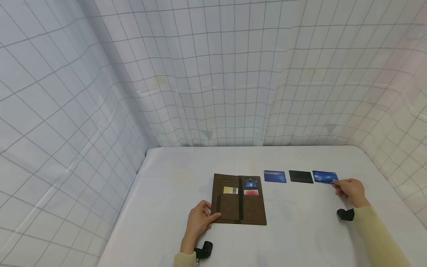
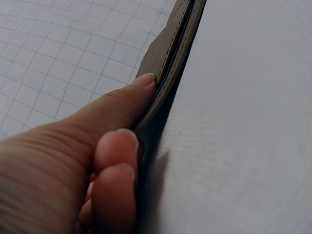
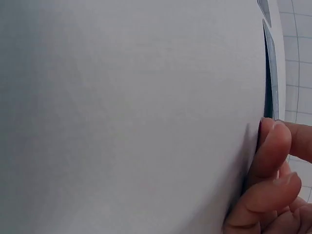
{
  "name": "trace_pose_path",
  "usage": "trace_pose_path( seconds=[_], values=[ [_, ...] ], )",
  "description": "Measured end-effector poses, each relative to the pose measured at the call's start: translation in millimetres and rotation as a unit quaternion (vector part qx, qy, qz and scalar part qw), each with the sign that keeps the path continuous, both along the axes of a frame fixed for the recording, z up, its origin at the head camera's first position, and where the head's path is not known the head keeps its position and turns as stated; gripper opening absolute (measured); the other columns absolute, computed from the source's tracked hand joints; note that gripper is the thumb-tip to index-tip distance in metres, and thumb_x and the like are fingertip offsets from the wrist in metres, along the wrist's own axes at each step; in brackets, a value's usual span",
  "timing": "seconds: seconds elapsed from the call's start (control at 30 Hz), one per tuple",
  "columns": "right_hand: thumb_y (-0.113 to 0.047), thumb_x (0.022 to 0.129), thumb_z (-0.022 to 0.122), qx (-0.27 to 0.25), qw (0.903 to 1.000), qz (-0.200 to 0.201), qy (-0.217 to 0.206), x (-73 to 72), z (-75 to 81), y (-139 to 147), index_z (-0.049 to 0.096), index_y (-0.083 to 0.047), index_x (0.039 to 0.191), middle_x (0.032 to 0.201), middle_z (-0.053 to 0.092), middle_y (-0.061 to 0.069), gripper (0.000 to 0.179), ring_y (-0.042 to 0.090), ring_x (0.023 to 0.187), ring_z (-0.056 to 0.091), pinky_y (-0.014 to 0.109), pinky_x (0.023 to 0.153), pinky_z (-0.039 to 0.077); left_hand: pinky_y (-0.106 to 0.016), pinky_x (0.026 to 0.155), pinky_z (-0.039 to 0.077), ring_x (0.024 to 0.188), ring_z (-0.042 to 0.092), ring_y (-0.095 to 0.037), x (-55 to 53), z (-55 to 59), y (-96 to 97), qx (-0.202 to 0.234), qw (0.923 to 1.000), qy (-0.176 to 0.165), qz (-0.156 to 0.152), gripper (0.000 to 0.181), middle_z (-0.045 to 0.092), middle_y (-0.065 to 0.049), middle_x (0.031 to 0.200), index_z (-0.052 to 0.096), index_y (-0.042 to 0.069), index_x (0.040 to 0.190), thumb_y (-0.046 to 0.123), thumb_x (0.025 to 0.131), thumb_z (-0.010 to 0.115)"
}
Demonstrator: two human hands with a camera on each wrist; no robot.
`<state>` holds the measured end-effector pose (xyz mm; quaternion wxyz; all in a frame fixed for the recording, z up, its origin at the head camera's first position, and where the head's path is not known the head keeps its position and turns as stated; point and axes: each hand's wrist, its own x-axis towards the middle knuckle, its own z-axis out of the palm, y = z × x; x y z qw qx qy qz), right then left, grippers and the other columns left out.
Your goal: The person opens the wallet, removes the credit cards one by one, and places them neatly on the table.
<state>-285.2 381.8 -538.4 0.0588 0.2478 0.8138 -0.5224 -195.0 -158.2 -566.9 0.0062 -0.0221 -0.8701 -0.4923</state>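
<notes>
An open brown wallet lies on the white table, with a yellowish card in its left half and a blue card and a red-and-white card in its right half. My left hand grips the wallet's near left corner. In the left wrist view the thumb lies on top of the wallet edge, other fingers curled beside and below it. Far right, my right hand pinches the near right corner of a blue VIP card; the right wrist view shows this card edge-on, slightly raised at the fingers.
Left of the VIP card, a black card and a blue striped card lie in a row on the table. White grid-patterned curtains enclose the back and sides. Each wrist carries a small black device.
</notes>
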Motion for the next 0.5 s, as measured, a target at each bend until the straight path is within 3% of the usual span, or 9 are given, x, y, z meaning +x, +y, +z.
trace_pose_path(
  seconds=[0.4, 0.5],
  values=[
    [-0.011, 0.089, 0.061, -0.047, 0.9976, 0.046, -0.022, -8.9, 8.3, 8.9, 0.042, 0.015, 0.103, 0.064, 0.064, -0.002, 0.035, 0.010, 0.055, 0.061, 0.025, 0.053, 0.050, -0.023, 0.040, 0.040, 0.034, 0.049, -0.007, 0.0, -0.8, 0.4, -0.003, 1.0000, 0.000, -0.001, 0.041, 0.051, 0.005, 0.058, 0.054, 0.007, 0.094, 0.033, 0.076, 0.081],
    [-0.010, 0.088, 0.060, -0.048, 0.9967, 0.057, -0.032, -10.3, 9.8, 10.8, 0.046, 0.016, 0.099, 0.063, 0.063, 0.000, 0.030, 0.010, 0.054, 0.061, 0.025, 0.054, 0.050, -0.023, 0.040, 0.040, 0.034, 0.049, -0.006, 0.7, -0.4, 0.6, -0.004, 1.0000, 0.000, -0.002, 0.041, 0.051, 0.005, 0.058, 0.054, 0.007, 0.094, 0.033, 0.076, 0.080]
  ],
)
